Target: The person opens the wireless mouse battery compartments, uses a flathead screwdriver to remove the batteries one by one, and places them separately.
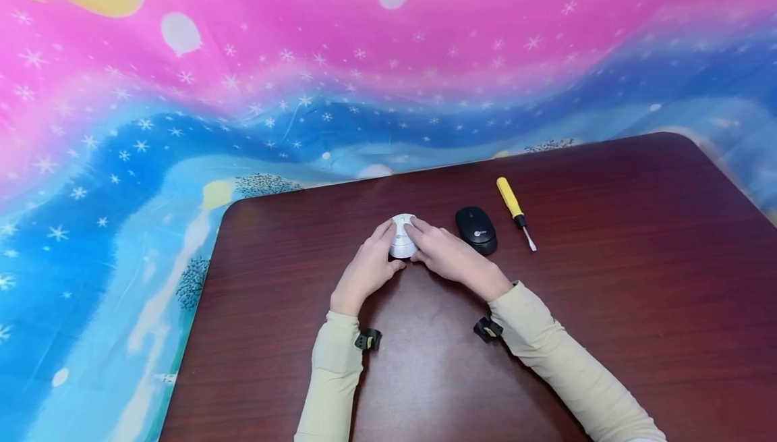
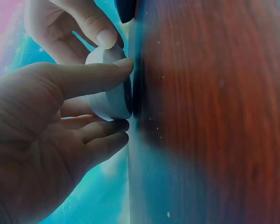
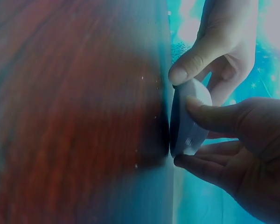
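Note:
A white computer mouse (image 1: 401, 246) is at the table's far side, between both hands. My left hand (image 1: 366, 264) grips its left side, thumb at the near end and fingers along the edge. From the other side my right hand (image 1: 450, 253) holds it, with fingers over the top and the thumb at the near end. In the left wrist view the white mouse (image 2: 113, 100) is low over the tabletop, its dark underside facing the wood. The right wrist view shows both thumbs on the near end of the mouse (image 3: 190, 130).
A black mouse (image 1: 475, 225) lies just right of my right hand. Beyond it is a screwdriver (image 1: 508, 198) with a yellow handle, its blade pointing toward me. The dark wooden table (image 1: 637, 260) ends at a colourful printed cloth (image 1: 364, 57) behind.

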Demonstrator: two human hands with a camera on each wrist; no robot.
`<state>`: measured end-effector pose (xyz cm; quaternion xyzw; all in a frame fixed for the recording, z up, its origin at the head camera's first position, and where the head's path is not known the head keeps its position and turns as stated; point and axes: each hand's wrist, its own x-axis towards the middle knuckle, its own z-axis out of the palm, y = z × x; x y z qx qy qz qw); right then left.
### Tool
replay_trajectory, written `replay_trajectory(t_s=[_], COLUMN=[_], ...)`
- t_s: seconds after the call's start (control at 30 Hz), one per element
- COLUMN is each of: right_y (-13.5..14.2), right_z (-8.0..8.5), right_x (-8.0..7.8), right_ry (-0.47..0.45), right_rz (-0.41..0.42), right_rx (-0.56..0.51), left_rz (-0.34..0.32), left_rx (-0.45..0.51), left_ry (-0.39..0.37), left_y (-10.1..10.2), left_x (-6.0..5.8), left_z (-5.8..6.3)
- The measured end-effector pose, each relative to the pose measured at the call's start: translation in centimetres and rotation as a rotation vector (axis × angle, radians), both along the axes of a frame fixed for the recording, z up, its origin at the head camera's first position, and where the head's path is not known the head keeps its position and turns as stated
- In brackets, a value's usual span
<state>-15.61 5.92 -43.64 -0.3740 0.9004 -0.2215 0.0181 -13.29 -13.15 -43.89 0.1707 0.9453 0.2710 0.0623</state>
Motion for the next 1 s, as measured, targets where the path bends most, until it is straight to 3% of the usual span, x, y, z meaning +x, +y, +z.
replay_trajectory(t_s=[0.13,0.43,0.73,1.0], right_y=[0.17,0.44,0.22,0.28], right_z=[0.35,0.39,0.64,0.90], right_x=[-0.07,-0.31,-0.28,-0.30], right_ry=[-0.002,-0.039,-0.009,-0.024], right_rz=[0.011,-0.001,-0.003,-0.052], right_rx=[-0.023,-0.067,-0.152,-0.161], left_rz=[0.005,0.022,0.120,0.107], left_rx=[0.000,0.057,0.118,0.157], left_ry=[0.026,0.177,0.207,0.219], left_y=[-0.07,-0.11,-0.24,-0.25], left_x=[-0.10,-0.15,0.03,-0.02], left_z=[0.09,-0.22,0.00,-0.01])
